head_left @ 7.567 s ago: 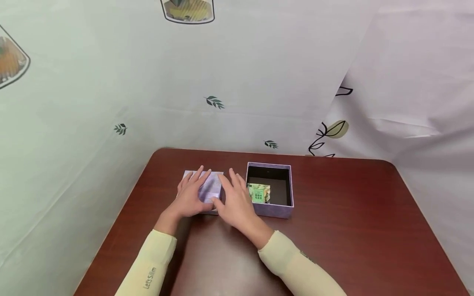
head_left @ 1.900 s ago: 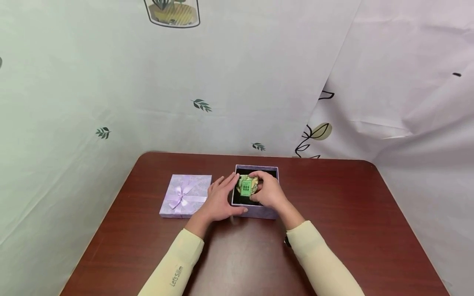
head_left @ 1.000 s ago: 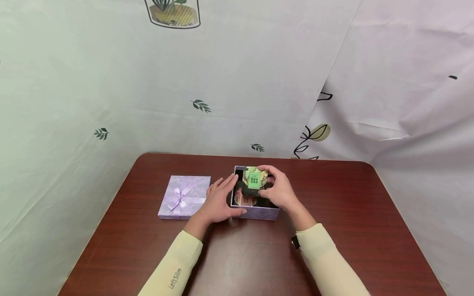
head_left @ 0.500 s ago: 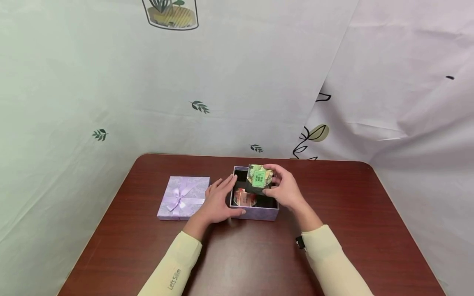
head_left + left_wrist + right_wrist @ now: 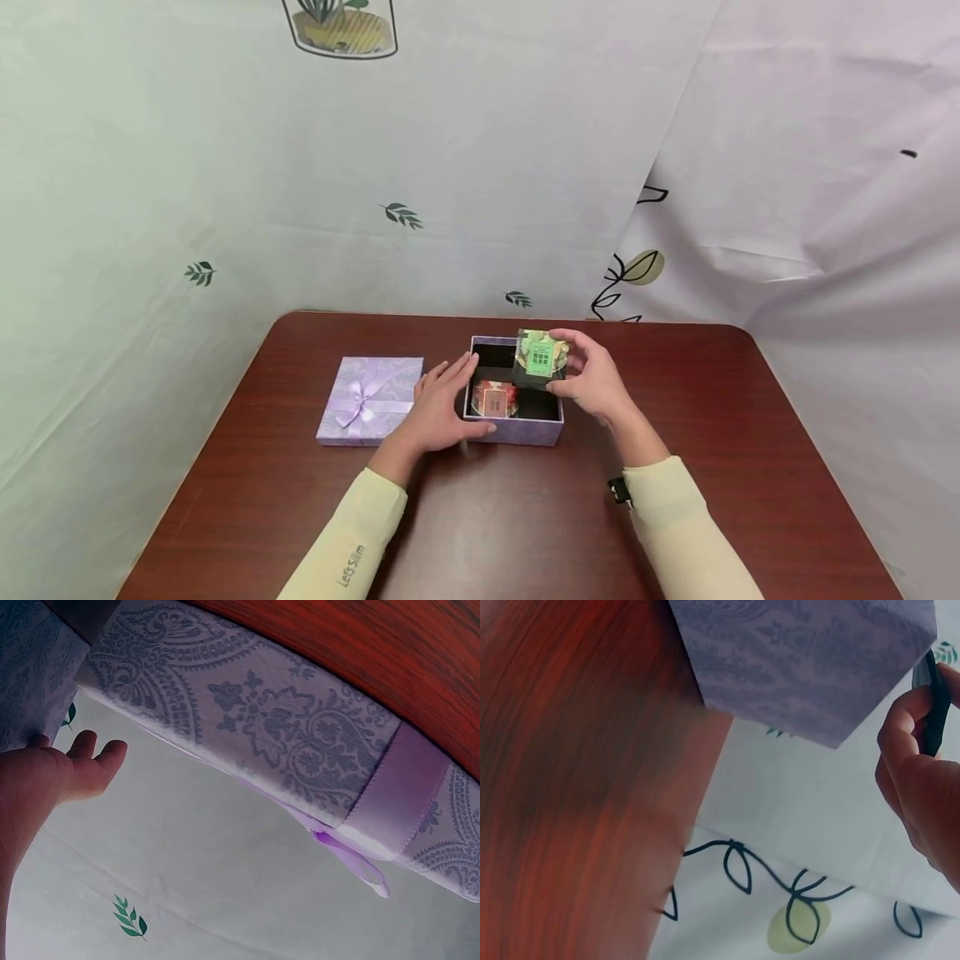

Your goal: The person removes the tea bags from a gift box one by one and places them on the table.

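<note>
My right hand [image 5: 596, 383] pinches a small packet [image 5: 540, 358] with a green label and a dark lower edge, between thumb and fingers at its right side. It is held above the lilac box [image 5: 517, 432], overlapping the box's right part in the head view. Edge-on, the packet [image 5: 934, 712] looks thin and dark in the right wrist view. My left hand [image 5: 438, 414] rests against the box's left side, fingers fairly straight along the rim and thumb at the front wall. Inside the box's dark interior lies a red-labelled packet [image 5: 495, 401], front left.
A lilac patterned lid [image 5: 397, 375] with a ribbon bow [image 5: 362, 402] lies left of the box, close to my left hand. Both are on a dark red wooden table [image 5: 697, 433]. Pale printed cloth [image 5: 480, 167] hangs behind the table.
Earlier both hands were at the lid. Since then my right hand has lifted the green-labelled packet from the box and moved it rightward, uncovering the red-labelled one. My left hand stays at the box.
</note>
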`<state>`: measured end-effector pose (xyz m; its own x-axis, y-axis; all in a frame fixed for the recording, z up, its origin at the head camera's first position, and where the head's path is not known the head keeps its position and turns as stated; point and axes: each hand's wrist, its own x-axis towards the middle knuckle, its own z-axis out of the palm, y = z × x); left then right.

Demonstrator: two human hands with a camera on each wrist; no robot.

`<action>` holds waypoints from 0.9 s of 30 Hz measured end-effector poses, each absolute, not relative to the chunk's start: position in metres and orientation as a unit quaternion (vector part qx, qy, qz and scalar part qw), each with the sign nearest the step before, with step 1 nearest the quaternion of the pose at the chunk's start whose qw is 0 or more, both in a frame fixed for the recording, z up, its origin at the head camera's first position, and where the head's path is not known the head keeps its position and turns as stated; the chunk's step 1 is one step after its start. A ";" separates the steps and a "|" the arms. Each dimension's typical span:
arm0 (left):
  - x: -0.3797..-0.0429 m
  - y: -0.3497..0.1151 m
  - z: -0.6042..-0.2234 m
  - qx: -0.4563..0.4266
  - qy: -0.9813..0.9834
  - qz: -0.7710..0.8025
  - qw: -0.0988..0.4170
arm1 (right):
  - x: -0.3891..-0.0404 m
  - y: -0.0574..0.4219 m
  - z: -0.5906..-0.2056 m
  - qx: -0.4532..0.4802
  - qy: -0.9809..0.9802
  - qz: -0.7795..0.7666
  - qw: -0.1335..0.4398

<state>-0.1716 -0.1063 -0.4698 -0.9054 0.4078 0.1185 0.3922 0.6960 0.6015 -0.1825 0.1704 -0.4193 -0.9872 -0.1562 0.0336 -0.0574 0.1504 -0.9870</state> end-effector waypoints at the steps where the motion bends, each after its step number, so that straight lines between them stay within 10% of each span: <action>1: -0.172 -0.106 -0.470 0.217 0.920 0.325 0.012 | -0.183 0.173 -0.420 -0.069 0.755 -0.651 0.039; 27: -0.169 -0.104 -0.467 0.210 0.926 0.315 0.001 | -0.180 0.223 -0.427 -0.031 0.734 -0.675 0.060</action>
<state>-0.1695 -0.1043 -0.4675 -0.9120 0.3888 0.1307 0.3878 0.7134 0.5837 -0.1804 0.2232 -0.4273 -0.9909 -0.1261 -0.0471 0.0364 0.0856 -0.9957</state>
